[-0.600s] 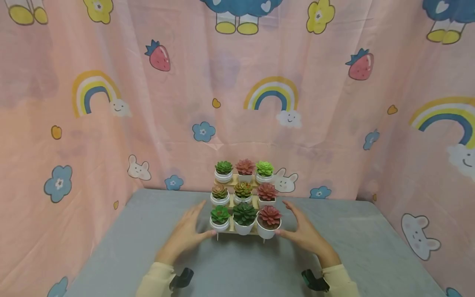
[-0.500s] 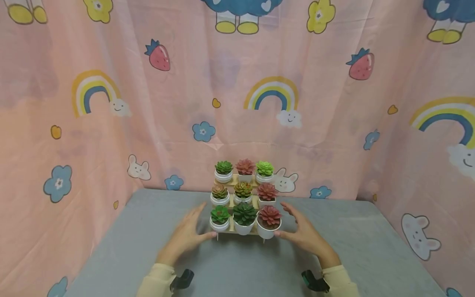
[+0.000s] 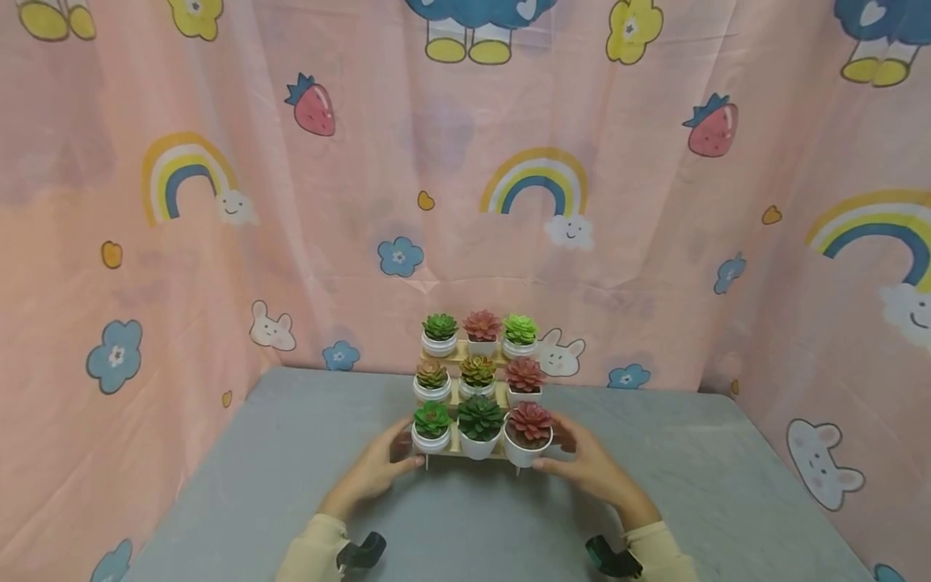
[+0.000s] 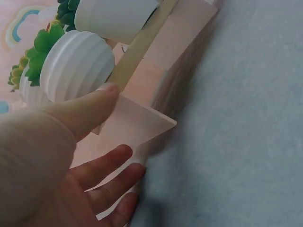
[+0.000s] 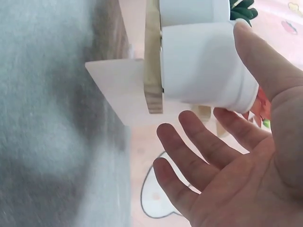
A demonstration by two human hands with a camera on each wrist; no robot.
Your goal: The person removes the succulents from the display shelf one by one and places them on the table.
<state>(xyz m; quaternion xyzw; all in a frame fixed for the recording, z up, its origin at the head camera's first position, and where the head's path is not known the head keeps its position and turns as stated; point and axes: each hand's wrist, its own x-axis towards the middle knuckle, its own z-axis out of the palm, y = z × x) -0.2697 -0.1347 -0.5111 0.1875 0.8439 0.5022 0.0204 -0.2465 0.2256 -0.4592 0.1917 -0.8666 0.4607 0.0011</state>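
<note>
A three-tier stand [image 3: 454, 443] with pale wooden shelves and white side panels holds several small succulents in white pots, three to a tier. My left hand [image 3: 372, 470] is at its front left corner. In the left wrist view the thumb reaches the shelf end beside a ribbed white pot [image 4: 78, 66], while the fingers spread along the side panel [image 4: 137, 118]. My right hand [image 3: 595, 470] is at the front right, its thumb at the rim of a smooth white pot [image 5: 203, 66] with a red succulent [image 3: 529, 422]. Its other fingers stay loosely bent beside the pot and shelf.
The stand is on a grey-covered table [image 3: 655, 469], near its back edge. A pink patterned curtain [image 3: 640, 267] hangs behind and on both sides. A dark device [image 3: 364, 551] is strapped at the left wrist, another device [image 3: 613, 558] at the right.
Both hands have drawn in toward the stand, and their fingers have come lower and closer to its sides. The stand and pots keep their place; the head view has shifted slightly.
</note>
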